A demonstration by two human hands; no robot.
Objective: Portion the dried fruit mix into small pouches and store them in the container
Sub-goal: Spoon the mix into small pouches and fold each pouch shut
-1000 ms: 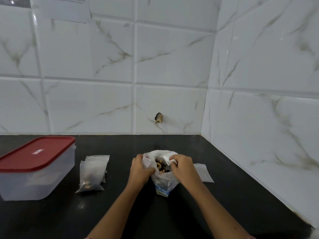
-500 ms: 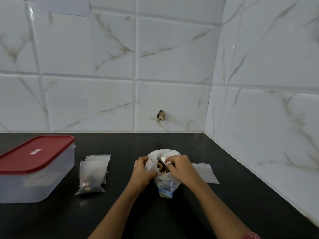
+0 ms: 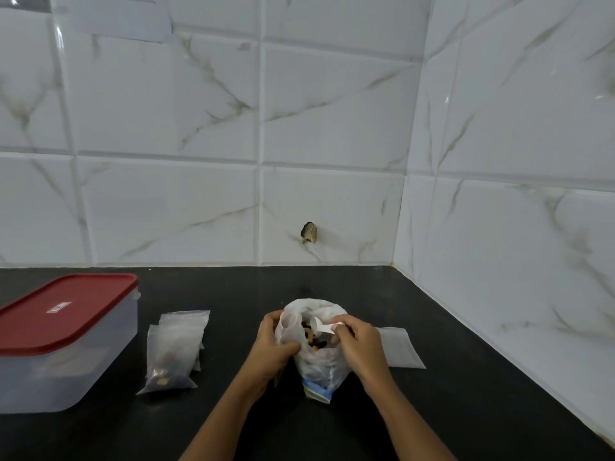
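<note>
Around: a translucent rectangular plastic container with red lid (image 3: 66, 354) sits shut at nine o'clock. Filled clear plastic pouches (image 3: 173, 354) lie between it and the crinkly clear plastic bag of dried fruit mix (image 3: 319, 367). A flat empty clear pouch (image 3: 401, 347) lies at three o'clock.
In the way: the right hand (image 3: 361, 342) overlaps that pouch's left edge.
Hard to see: the container is cut by the left edge, and its contents are murky.
Surfaces: matte black countertop (image 3: 466, 410), glossy veined white tiles (image 3: 166, 211).
Bag: upright, dead centre.
Grip: the left hand (image 3: 271, 349) clamps the bag's rim. The right hand pinches a small white plastic spoon (image 3: 319, 325) over the mouth.
</note>
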